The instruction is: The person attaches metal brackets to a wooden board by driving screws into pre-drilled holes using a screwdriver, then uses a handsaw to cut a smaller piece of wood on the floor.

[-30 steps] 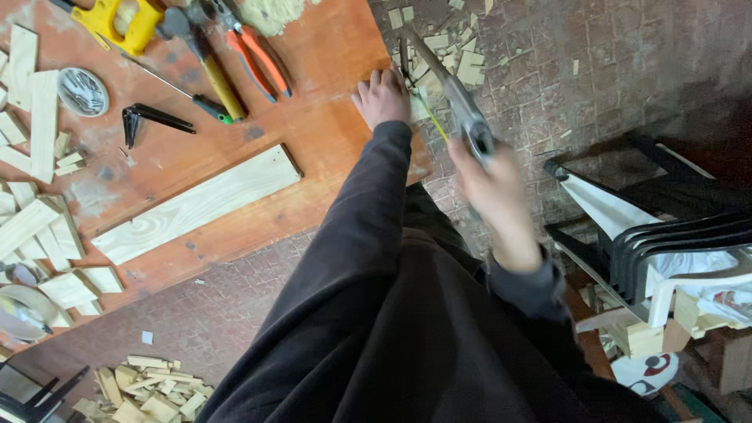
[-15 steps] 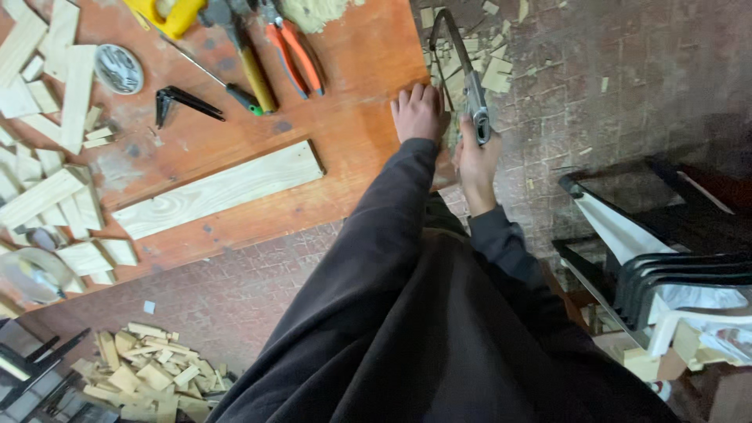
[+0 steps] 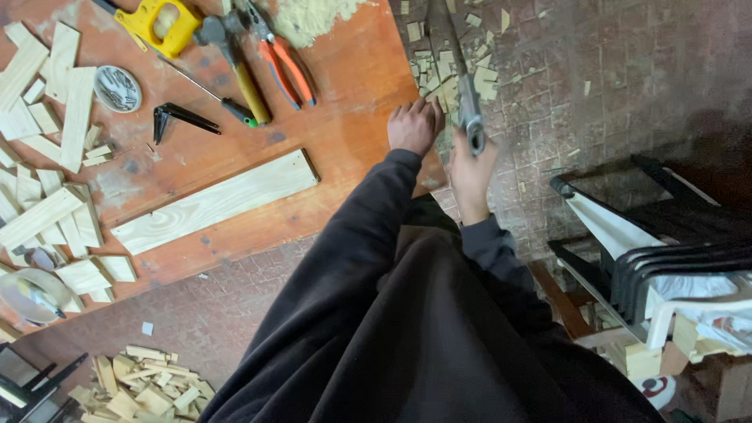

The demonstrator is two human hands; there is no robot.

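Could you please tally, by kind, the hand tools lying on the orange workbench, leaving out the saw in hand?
Pliers with orange handles: 1
Hammer: 1
Screwdriver: 1
Yellow-handled saw: 1
Black folding tool: 1
Total: 5

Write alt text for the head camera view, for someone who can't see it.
Seen from above, a person in a dark top presses the left hand on the edge of an orange workbench while the right hand grips a hand saw at that edge. A long pale plank, pliers, a hammer and wood offcuts lie on the bench.
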